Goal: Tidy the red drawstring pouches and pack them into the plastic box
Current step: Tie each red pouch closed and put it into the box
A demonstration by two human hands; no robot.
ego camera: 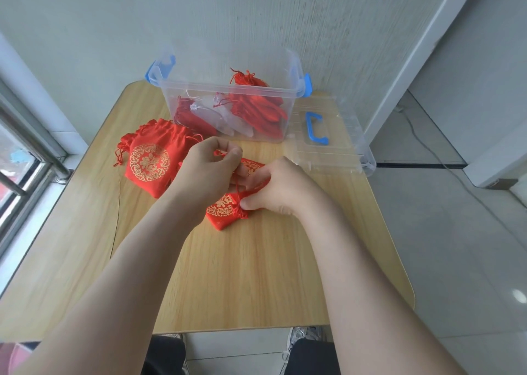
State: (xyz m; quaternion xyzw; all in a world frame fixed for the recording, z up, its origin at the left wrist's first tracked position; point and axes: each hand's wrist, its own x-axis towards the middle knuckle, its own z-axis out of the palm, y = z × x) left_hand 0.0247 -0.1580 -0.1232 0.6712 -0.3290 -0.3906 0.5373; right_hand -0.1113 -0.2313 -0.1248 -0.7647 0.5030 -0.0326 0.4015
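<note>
A red drawstring pouch with gold print (221, 210) lies on the wooden table (228, 275) under both hands. My left hand (211, 169) pinches its red drawstring and holds it up. My right hand (273, 188) grips the pouch's gathered neck, thumb at the knot. A small pile of red pouches (151, 158) lies to the left, the top one showing a round gold emblem. The clear plastic box (176, 101) with blue latches stands at the back and holds several red pouches (256, 109) and some white ones.
The box's clear lid (339, 146) with a blue handle lies flat to the right of the box. A window frame (25, 158) runs along the left, a wall stands behind the table, and floor lies to the right.
</note>
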